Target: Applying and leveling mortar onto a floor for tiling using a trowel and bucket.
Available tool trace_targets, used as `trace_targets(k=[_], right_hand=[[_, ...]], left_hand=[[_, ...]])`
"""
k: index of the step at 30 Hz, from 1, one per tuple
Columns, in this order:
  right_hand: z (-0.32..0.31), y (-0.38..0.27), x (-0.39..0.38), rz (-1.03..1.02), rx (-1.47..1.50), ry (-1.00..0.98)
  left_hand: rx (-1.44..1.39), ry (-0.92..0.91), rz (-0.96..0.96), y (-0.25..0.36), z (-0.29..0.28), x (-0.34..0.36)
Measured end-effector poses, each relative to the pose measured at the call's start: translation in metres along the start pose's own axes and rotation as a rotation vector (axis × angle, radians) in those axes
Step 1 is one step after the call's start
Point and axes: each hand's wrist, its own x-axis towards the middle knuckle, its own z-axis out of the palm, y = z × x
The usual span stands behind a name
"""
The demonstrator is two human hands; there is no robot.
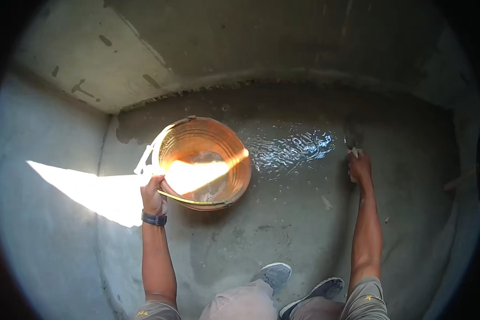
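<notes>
An orange bucket [239,184] stands tilted on the wet floor, its mouth facing me, with sunlight falling across its inside. My left hand [152,193], with a dark watch on the wrist, is closed on the bucket's near-left rim, where a thin yellow handle runs along the edge. A white strip [144,159] hangs by the rim just above that hand. Well to the right, my right hand [360,165] is closed low over the floor. A small pale part pokes out of its fingers, and a dark blurred shape lies just beyond; what it holds is unclear.
Shallow water [296,148] ripples on the grey floor between bucket and right hand. Concrete walls rise at the far side [282,42] and the left [48,138], with a bright sun patch [106,197] at the left corner. My shoes [274,274] are at the near edge.
</notes>
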Motion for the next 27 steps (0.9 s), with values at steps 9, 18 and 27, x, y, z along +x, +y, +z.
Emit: trace_targets(k=[9, 18, 27], right_hand=[[0.097, -0.063, -0.19, -0.68, -0.168, -0.511], [-0.035, -0.017, -0.165, -0.364, -0.285, -0.246], [-0.289, 0.142, -0.399, 0.048, -0.563, 0.352]], left_hand=[[0.052, 0.016, -0.101, 0.028, -0.01, 0.004], [0.264, -0.121, 0.081, 0.068, 0.078, -0.031], [0.094, -0.681, -0.062, 0.061, 0.186, -0.071]])
